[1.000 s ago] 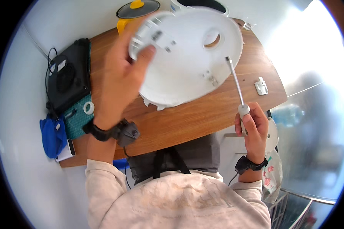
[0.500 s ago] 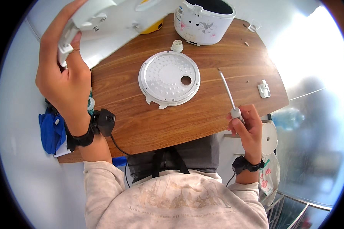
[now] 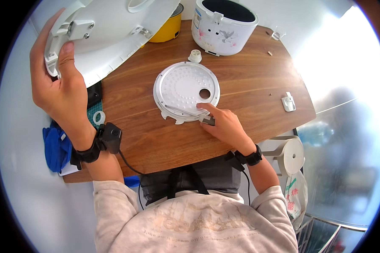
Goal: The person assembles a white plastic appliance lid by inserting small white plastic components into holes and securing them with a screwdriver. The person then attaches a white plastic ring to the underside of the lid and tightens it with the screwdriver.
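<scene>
My left hand [image 3: 61, 90] holds up a white plastic rice cooker lid shell [image 3: 107, 40] by its hinge end, thumb on the inner side, with screws and ribs showing. Over the near rim of a round silver-white inner lid plate [image 3: 183, 86], my right hand [image 3: 227, 126] grips a screwdriver [image 3: 183, 111]. Its shaft points left across the plate, and the index fingertip rests on or just above the plate's surface. This plate lies flat on the table, with small bumps and one round hole. Just beyond it stands a small white cap [image 3: 194, 56].
At the back of the wooden table [image 3: 257, 80] are the white flowered rice cooker body [image 3: 223, 36] and a yellow pot [image 3: 169, 29]. A white latch piece [image 3: 288, 102] lies on the right. To the left are a tape roll [image 3: 99, 117] and a blue cloth [image 3: 56, 147].
My right hand has moved left with the screwdriver, from the table's right side to the plate's near rim. My left hand has shifted slightly left, and more of the lid shell's inside shows.
</scene>
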`<state>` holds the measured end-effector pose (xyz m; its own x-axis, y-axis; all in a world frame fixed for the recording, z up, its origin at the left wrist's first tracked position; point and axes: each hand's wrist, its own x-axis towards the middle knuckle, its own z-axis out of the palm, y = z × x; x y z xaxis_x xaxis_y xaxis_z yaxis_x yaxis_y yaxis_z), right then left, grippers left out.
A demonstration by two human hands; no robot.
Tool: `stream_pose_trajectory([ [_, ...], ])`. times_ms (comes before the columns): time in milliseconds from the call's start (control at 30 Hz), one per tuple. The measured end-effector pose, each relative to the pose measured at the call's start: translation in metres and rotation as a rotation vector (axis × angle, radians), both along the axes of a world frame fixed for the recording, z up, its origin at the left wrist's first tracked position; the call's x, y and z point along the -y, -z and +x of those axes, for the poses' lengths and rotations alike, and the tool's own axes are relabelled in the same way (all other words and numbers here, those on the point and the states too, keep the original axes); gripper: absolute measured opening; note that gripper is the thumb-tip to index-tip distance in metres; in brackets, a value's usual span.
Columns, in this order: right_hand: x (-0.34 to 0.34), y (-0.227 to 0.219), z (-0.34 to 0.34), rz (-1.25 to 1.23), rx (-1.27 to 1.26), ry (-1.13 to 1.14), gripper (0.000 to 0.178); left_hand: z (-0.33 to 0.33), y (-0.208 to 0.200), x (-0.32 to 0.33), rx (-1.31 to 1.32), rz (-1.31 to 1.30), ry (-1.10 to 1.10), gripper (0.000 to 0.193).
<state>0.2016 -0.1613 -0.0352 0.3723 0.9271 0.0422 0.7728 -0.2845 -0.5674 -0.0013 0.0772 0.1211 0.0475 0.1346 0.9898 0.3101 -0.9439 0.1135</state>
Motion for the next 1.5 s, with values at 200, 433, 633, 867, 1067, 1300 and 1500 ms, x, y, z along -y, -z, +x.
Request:
stream_pose_trajectory([
  [200, 0.010, -0.002, 0.001, -0.013, 0.046, 0.071, 0.032, -0.009, 0.000, -0.003, 0.010, -0.060, -0.033, 0.034],
  [433, 0.059, -0.016, 0.012, -0.043, -0.024, 0.222, 0.029, -0.029, 0.001, -0.019, -0.037, -0.039, -0.111, 0.035],
  [633, 0.085, -0.014, 0.035, 0.018, 0.070, 0.311, 0.033, -0.020, 0.004, -0.015, -0.014, -0.073, -0.078, 0.035],
  [867, 0.090, -0.028, 0.039, 0.119, -0.194, 0.334, 0.022, -0.017, 0.005, -0.010, 0.006, -0.124, 0.003, 0.036],
  [1067, 0.078, -0.039, 0.057, 0.214, -0.097, 0.389, 0.020, -0.018, 0.005, -0.013, -0.035, -0.120, -0.011, 0.036],
  [1300, 0.069, -0.023, 0.023, 0.036, -0.008, 0.143, 0.028, -0.021, 0.006, -0.019, -0.064, -0.103, 0.002, 0.035],
  [1500, 0.064, -0.016, 0.017, 0.036, 0.194, 0.131, 0.024, -0.015, 0.013, -0.018, -0.096, -0.080, -0.042, 0.036],
])
